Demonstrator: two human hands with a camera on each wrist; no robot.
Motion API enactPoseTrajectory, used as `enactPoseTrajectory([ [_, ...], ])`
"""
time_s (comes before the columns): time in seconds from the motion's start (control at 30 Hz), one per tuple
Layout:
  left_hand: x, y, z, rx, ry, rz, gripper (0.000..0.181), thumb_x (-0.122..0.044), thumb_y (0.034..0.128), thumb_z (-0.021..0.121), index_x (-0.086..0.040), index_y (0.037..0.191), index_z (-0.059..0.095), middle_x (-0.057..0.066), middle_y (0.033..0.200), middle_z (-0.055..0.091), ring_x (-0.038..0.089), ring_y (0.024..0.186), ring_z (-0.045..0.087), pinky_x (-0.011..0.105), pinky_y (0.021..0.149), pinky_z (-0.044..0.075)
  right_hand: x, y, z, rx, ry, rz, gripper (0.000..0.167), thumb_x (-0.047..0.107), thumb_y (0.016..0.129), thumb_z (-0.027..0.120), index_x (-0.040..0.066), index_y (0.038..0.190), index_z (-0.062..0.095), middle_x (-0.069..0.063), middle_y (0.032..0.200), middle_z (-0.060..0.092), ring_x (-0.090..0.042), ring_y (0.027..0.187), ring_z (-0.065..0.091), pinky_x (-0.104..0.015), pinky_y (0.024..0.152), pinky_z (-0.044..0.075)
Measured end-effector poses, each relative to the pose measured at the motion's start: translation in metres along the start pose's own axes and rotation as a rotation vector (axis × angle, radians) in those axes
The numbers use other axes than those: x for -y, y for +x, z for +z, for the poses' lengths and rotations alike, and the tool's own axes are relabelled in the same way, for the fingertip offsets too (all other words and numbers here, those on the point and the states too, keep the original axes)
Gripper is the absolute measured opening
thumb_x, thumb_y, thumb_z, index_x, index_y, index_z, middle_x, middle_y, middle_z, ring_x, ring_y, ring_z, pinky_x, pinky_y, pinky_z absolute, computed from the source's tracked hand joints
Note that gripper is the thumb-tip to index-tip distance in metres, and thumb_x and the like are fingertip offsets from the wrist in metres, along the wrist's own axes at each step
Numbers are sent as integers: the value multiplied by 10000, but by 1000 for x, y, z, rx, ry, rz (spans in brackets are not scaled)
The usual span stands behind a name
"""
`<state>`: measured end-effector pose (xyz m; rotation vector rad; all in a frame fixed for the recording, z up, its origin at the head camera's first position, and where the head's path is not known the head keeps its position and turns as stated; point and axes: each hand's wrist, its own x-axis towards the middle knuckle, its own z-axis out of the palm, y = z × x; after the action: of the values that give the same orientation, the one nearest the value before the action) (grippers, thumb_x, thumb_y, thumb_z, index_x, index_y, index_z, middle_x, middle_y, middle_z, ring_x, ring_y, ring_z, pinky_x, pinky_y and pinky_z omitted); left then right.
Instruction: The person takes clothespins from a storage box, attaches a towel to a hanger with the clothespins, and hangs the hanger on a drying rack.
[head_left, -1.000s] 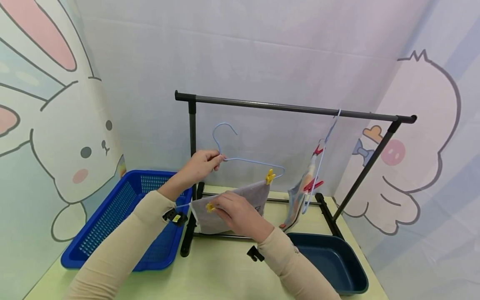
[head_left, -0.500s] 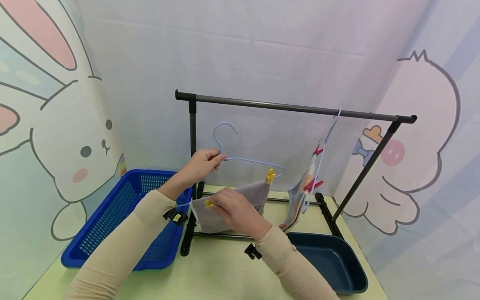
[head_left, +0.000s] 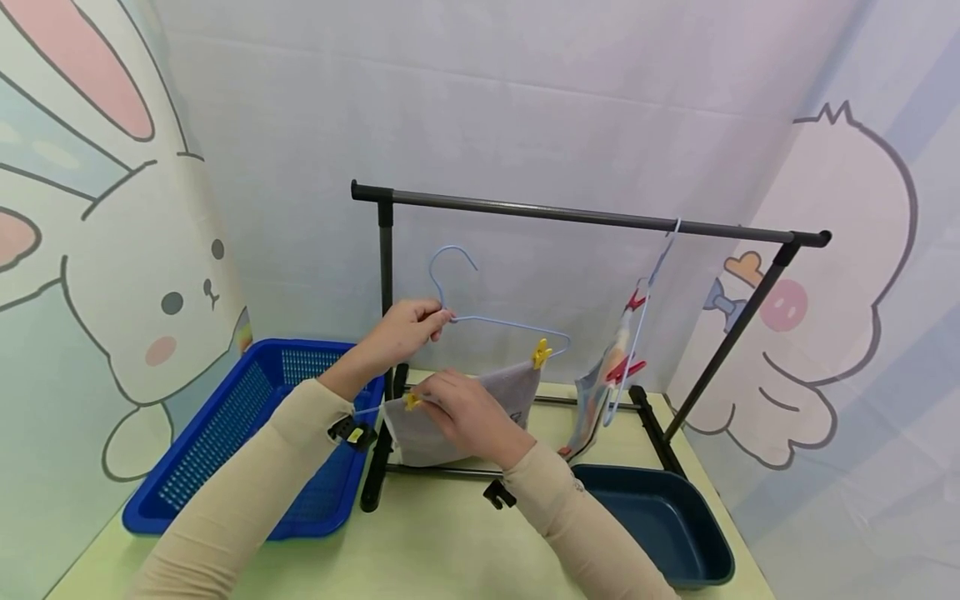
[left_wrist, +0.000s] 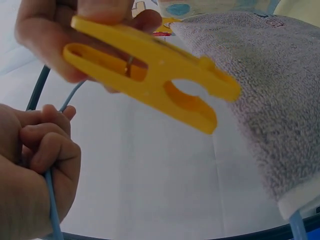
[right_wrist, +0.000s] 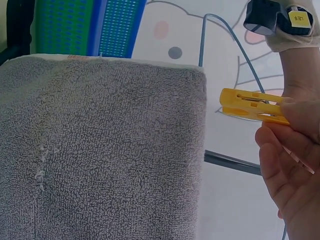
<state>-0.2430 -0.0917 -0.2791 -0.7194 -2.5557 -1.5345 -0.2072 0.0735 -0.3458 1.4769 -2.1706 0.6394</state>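
My left hand point(head_left: 408, 329) grips a light blue wire hanger point(head_left: 517, 323) just under its hook. A grey towel point(head_left: 427, 437) hangs folded over the hanger's bottom bar, with a yellow clothespin point(head_left: 541, 353) clipped at its right end. Between thumb and fingers, my right hand point(head_left: 474, 418) pinches another yellow clothespin point(left_wrist: 150, 70) near the towel's upper left edge. The right wrist view has a gap between this clothespin point(right_wrist: 245, 105) and the towel point(right_wrist: 115, 150). In the left wrist view its tips stand apart. My right hand covers part of the towel in the head view.
Behind the hands stands a dark metal rack point(head_left: 525, 209). On its right side hangs another blue hanger point(head_left: 636, 342) bearing a cloth point(head_left: 600, 392) and red clothespins point(head_left: 624, 371). A blue mesh basket point(head_left: 247, 433) is at left, a dark teal basin point(head_left: 660, 521) at right.
My right hand has moved a little up and to the left, carrying the clothespin along the towel toward its top edge. The left hand and the hanger have barely moved.
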Motion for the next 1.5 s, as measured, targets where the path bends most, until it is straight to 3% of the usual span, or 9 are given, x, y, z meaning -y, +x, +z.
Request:
enactPoseTrajectory([
  [0.77,-3,3,-2,-1,11,-19,314,-252,1022,435,-72,798,560,95,743,544,171,474,243,279,475,264,-12,12,10,23,34,23,142,74,890,660,71,1029,635,-24,985,637,-116,899,606,-178,789,461],
  [1.5,-4,4,2,11,-2,-20,298,-228,1020,441,-70,817,591,85,748,564,174,476,249,277,482,260,-7,17,12,148,-2,90,150,88,928,611,75,1075,639,-18,1011,636,-121,895,595,-198,789,458],
])
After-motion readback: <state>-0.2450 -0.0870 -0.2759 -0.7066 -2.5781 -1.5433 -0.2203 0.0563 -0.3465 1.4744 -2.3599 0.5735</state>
